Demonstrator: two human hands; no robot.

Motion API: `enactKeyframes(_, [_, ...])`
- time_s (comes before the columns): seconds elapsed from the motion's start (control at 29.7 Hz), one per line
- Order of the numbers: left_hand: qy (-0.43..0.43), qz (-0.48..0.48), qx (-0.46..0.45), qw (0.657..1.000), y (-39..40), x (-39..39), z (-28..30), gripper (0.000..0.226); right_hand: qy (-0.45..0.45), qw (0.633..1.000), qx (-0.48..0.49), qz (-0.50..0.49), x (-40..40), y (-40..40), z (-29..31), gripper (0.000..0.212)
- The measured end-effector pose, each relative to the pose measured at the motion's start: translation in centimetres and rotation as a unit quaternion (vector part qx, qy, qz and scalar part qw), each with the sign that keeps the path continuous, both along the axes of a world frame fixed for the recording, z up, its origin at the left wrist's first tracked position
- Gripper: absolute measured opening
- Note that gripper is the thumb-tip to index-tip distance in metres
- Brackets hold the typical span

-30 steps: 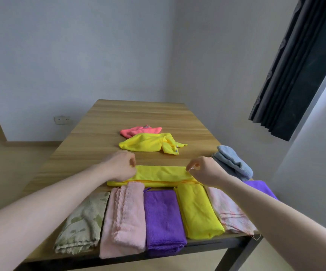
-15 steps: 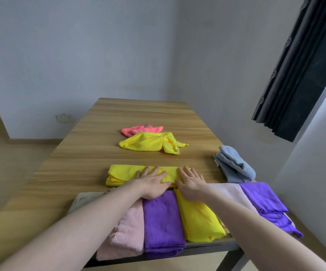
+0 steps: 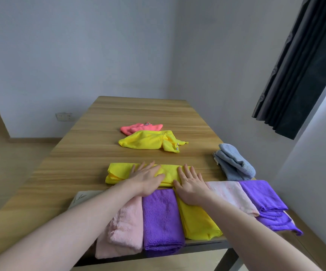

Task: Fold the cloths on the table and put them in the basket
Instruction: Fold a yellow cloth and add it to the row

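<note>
While pressed flat under both palms, folded yellow cloth [image 3: 138, 173] lies near the table [image 3: 138, 112] near edge, long axis running left-right, parallel to that edge. Left hand [image 3: 148, 178] and right hand [image 3: 190, 184] spread, fingers released, gripping nothing. Right end of cloth hidden under right hand; beige cloth [image 3: 82, 198] at the near-left mostly covered by left forearm. Basket not visible. Versus half a second ago: hands at the same spot, cloth unmoved; a second ago both clenched on cloth's ends.
</note>
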State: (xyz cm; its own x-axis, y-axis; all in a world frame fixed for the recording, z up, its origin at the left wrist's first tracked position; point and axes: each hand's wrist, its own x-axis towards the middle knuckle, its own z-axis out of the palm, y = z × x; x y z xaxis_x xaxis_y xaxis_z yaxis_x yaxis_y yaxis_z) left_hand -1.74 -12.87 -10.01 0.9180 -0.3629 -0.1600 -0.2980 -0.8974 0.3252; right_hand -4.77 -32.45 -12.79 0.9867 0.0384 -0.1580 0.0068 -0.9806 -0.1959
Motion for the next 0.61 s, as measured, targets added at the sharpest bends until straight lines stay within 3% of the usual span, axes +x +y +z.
enactKeyframes(0.1, [-0.068,0.027,0.007,0.997,2.8,-0.1,0.1,0.059,0.008,1.0,0.0,-0.002,0.1,-0.3,0.2,0.071])
enactKeyframes(0.24, [-0.053,0.084,0.004,0.995,6.6,-0.7,-1.3,0.063,0.023,0.999,0.022,-0.024,0.7,0.1,1.3,0.07])
enactKeyframes(0.4, [-0.082,0.105,-0.045,0.99,7.6,-1.5,-2.9,0.063,-0.047,0.994,0.069,-0.073,1.3,0.0,4.2,0.072])
enactKeyframes(0.61, [-0.105,0.109,-0.052,0.987,7.4,-1.6,-3.3,0.061,0.013,0.986,0.03,-0.161,2.6,-2.0,4.7,0.078])
